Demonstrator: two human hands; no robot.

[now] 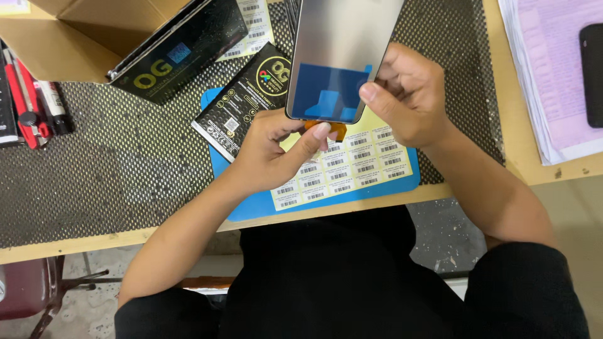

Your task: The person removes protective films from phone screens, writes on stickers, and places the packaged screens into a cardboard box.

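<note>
Left hand (273, 150) sits under the bottom edge of the phone screen panel (339, 56), fingers curled, thumb tip pressing an orange flex strip (331, 129) that hangs from the panel's lower end; can't tell if the other fingers pinch anything. Panel is held up over the mid part of the table, long axis running near-to-far w/ a slight lean, bottom end toward the person, top end out of frame; grey glossy face up, blue protective tab (330, 94) over its lower part. Far left of the table (565, 169): red and black pens (31, 103), then an open cardboard box (75, 31) at the far-left corner w/ a black flat package (182, 53) leaning out of it. Black mesh mat (113, 163) covers most of the tabletop. Blue pad (251, 207) lies at the near edge, carrying another black package (242, 103) just beside the left hand, & a sheet of barcode stickers (355, 166) right below the panel. Right hand (408, 97) grips the panel's lower right edge, thumb on the front, fingers folded behind. Far right: stack of papers (553, 81) w/ a dark phone-like slab (592, 75) on top, well apart from both hands.
</note>
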